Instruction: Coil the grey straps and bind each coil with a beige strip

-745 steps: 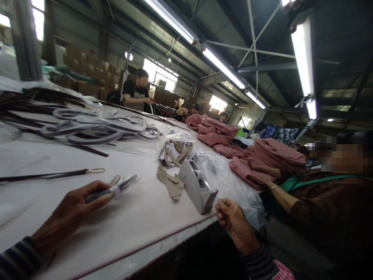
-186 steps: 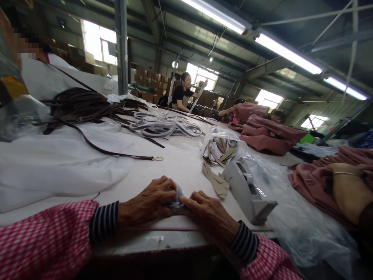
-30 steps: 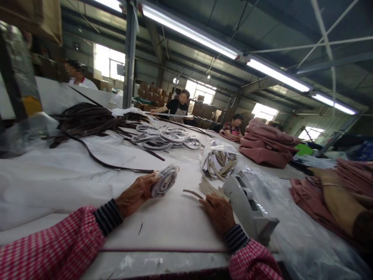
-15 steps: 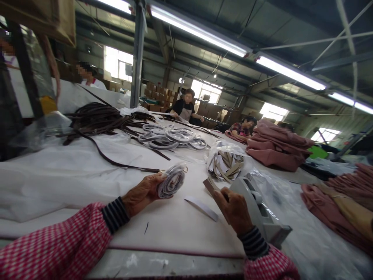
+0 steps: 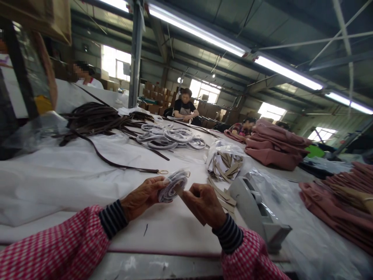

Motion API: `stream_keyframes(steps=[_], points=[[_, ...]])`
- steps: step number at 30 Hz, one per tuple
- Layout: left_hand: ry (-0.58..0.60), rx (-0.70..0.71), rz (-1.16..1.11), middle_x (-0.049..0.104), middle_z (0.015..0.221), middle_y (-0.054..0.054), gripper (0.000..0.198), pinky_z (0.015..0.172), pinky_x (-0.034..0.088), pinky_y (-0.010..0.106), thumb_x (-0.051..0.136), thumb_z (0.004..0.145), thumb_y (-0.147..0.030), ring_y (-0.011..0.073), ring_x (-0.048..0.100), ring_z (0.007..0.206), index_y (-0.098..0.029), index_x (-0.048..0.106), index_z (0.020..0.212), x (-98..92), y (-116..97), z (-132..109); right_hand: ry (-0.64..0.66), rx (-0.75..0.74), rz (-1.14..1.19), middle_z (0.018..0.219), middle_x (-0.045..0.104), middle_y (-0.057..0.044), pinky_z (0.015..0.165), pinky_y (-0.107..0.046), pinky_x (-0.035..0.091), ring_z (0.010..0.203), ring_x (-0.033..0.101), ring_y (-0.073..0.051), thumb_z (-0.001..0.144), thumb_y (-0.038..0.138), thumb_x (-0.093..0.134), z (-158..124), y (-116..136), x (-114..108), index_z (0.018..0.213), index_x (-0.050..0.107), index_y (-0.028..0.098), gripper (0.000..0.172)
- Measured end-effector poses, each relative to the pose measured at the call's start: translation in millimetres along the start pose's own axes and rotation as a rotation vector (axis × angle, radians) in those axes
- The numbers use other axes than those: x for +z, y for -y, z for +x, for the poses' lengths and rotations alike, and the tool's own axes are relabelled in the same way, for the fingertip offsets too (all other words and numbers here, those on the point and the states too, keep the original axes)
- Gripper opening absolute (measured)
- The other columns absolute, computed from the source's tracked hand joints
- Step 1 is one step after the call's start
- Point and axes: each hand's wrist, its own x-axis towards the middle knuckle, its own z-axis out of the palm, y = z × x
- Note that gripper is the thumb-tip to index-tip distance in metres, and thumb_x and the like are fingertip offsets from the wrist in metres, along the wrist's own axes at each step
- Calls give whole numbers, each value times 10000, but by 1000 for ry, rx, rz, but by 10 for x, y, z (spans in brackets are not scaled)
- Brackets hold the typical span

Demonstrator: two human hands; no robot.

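Note:
My left hand (image 5: 145, 194) is closed on a coiled strap (image 5: 172, 187) wrapped in whitish covering, with a small metal ring at its top. In my right hand (image 5: 204, 200) is a flat brown-grey strip (image 5: 190, 209), pinched so that its upper end meets the face of the coil. Whether the strip goes into the coil or only touches it, I cannot tell. Just right of that hand, several loose strips (image 5: 225, 198) lie on the white table (image 5: 163, 239) beside a grey tape dispenser (image 5: 259, 214). A dark strap (image 5: 116, 165) with a metal buckle end stretches out behind the coil.
Behind are a heap of dark straps (image 5: 90, 118), several white-wrapped coils (image 5: 171, 136) and a plastic bag of strips (image 5: 224, 165). Folded pink fabric (image 5: 274, 147) is piled at the right, near clear plastic sheeting (image 5: 309, 233). Co-workers sit farther back, one in an apron (image 5: 185, 111).
My right hand has moved left with the strip, from beside the dispenser to the coil. The white strip seen between the hands is out of sight. My left hand has hardly shifted.

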Motion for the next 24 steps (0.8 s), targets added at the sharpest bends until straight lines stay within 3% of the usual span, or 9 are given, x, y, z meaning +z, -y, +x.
stream_keyframes(steps=[7,10,12,14,17,20,24], points=[[-5,14,57,717,972,103,307,816,543,329,809,833,-380,181,637,834,-123,737,985,74,-13,-17,12,-13,346,558,476,44,469,-202,312,515,418,-87,855,392,640,126,-93,254,592,520,174,362],[-44,39,69,703,874,73,286,730,507,260,831,805,-376,155,616,770,-123,727,890,59,-33,-12,5,-2,433,630,592,12,442,-209,384,473,511,-103,950,415,554,59,-214,289,771,623,160,319],[-50,37,54,693,849,64,285,720,490,258,838,791,-375,155,604,757,-127,729,879,57,-48,-13,-126,-152,272,765,663,-28,521,-236,487,561,601,-133,989,325,511,-31,-304,274,1019,659,157,226],[-49,26,50,686,838,63,295,725,475,273,842,777,-381,166,595,755,-129,737,887,72,-62,-23,-231,-439,-15,956,699,-81,695,-294,563,779,672,-180,989,188,498,-137,-357,250,1233,618,177,272],[-52,59,177,642,752,39,294,653,398,263,821,776,-400,152,531,687,-125,738,836,120,-92,-54,-226,-798,-329,1093,696,-124,794,-334,567,934,660,-216,975,58,476,-284,-325,244,1230,638,182,326],[-63,158,464,583,689,6,246,632,344,270,798,779,-380,148,474,664,-144,729,766,164,-121,-85,-270,-893,-390,1027,704,-113,772,-322,561,891,642,-208,954,10,503,-372,-230,288,1113,681,167,285],[-41,375,911,656,842,42,144,820,397,337,781,801,-317,243,538,928,-183,744,764,161,-48,-83,-328,-833,-404,1176,689,-130,852,-353,556,1056,624,-245,961,26,511,-404,-210,394,1055,698,175,256]])
